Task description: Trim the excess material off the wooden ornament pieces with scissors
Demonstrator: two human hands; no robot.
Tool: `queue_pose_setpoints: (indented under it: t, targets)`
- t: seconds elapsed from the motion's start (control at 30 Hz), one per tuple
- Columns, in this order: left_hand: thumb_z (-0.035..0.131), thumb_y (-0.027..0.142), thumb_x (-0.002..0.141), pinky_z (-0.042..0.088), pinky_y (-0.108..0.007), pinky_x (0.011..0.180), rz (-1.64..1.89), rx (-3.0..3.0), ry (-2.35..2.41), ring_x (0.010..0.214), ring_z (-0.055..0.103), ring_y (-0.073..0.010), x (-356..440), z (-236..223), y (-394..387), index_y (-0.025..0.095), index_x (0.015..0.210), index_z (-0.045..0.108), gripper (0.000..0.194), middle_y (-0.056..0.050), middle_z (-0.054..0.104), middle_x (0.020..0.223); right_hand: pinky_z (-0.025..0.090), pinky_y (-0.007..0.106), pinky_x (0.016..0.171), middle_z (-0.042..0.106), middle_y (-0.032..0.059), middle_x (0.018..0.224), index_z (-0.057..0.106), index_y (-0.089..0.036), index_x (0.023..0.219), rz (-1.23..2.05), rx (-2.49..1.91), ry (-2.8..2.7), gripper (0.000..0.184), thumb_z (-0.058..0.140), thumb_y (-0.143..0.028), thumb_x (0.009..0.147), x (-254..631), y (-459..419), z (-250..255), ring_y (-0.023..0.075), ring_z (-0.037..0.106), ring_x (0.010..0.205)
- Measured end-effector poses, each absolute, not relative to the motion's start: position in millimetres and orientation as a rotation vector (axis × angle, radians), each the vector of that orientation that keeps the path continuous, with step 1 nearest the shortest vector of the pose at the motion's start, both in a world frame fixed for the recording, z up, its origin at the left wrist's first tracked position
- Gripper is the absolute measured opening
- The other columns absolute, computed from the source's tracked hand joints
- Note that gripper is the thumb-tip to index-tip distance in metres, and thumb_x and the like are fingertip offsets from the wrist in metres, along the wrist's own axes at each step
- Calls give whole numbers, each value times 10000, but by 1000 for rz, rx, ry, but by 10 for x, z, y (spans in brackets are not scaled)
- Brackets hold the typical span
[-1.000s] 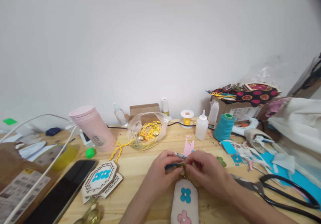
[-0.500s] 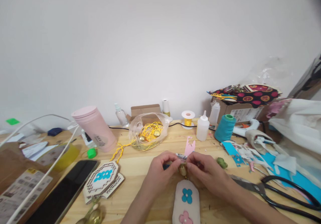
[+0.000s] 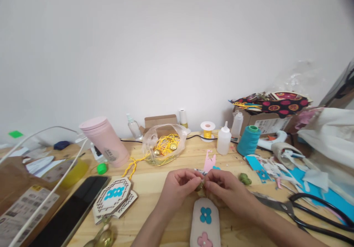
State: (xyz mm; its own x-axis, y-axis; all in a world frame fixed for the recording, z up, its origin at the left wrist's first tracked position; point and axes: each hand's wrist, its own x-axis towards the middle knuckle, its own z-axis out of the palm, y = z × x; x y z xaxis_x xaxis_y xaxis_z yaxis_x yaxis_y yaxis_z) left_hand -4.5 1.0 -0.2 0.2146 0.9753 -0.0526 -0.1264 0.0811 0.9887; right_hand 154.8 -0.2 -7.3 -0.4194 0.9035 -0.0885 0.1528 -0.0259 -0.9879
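Observation:
My left hand point(image 3: 181, 188) is closed, thumb and forefinger pinching a small gold bell point(image 3: 199, 186), partly covered by the thumb. Right beside it my right hand point(image 3: 222, 186) is closed too, its fingertips pressed together at the bell's side. What they grip is too small to make out. Just below the fingers, flat on the wooden table point(image 3: 155, 182), lies a white rounded pendant point(image 3: 197, 226). It carries a blue flower point(image 3: 205, 215) and a pink flower point(image 3: 204, 240). Behind the hands is a pink cut-out scrap point(image 3: 209, 162).
Black-handled scissors point(image 3: 290, 206) lie right of my right forearm, near a green thread bundle point(image 3: 245, 179). Octagonal ornaments point(image 3: 113, 196) and a phone point(image 3: 74, 210) lie left. Behind stand a pink tumbler point(image 3: 106, 142), a bag of yellow cords point(image 3: 164, 145), a squeeze bottle point(image 3: 224, 140) and teal thread point(image 3: 249, 141).
A dark blue strand at my left fingers has gone from sight. The gold bell showed more fully half a second ago; my left thumb now covers part of it. The pendant stays below the hands.

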Motion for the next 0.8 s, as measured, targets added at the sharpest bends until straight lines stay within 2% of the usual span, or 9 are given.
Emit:
queue_pose_setpoints:
  t: [0.1,0.17,0.23,0.43,0.67,0.8]
  targets:
    - [667,211,637,412,-186,548,1045,1124,1006,574,550,-87,-50,-1,3,132,576,647,102,-27,666,634,234,179,415,406,-59,530,502,-156,658,1478,-1154,-1630,198,488,-324,762,1533,-6,-12,61,315,470]
    - [661,234,647,342,-159,434,1038,1126,1032,439,455,-45,-45,-6,5,124,560,634,143,16,592,489,260,182,432,443,-45,543,530,-149,653,1430,-1169,-1662,203,487,-317,758,1524,-9,12,68,346,487]
    - [657,259,654,311,-157,397,1033,1125,1051,393,408,-35,-33,-14,11,119,568,627,167,40,534,428,290,192,456,496,-27,562,571,-152,671,1301,-1185,-1740,203,474,-304,764,1523,-14,15,82,383,507]
    - [732,237,568,409,-185,467,1032,1013,1039,436,502,-60,-5,-39,30,130,607,591,181,27,600,485,331,217,515,565,-5,603,634,-198,673,697,-1180,-2041,160,490,-182,739,1552,-17,-15,108,451,559]
    - [721,179,590,443,-162,488,996,1036,1007,531,573,-73,-60,-63,32,124,667,620,139,0,664,591,368,219,554,604,15,657,647,-203,712,470,-1068,-2064,149,508,-151,727,1573,20,-44,118,506,611]
    - [720,183,586,425,-142,430,1018,1032,1062,526,565,-72,-85,-44,42,136,649,619,129,2,673,613,375,221,553,607,22,667,649,-210,735,406,-1045,-2083,155,498,-178,749,1584,23,-51,125,518,629]
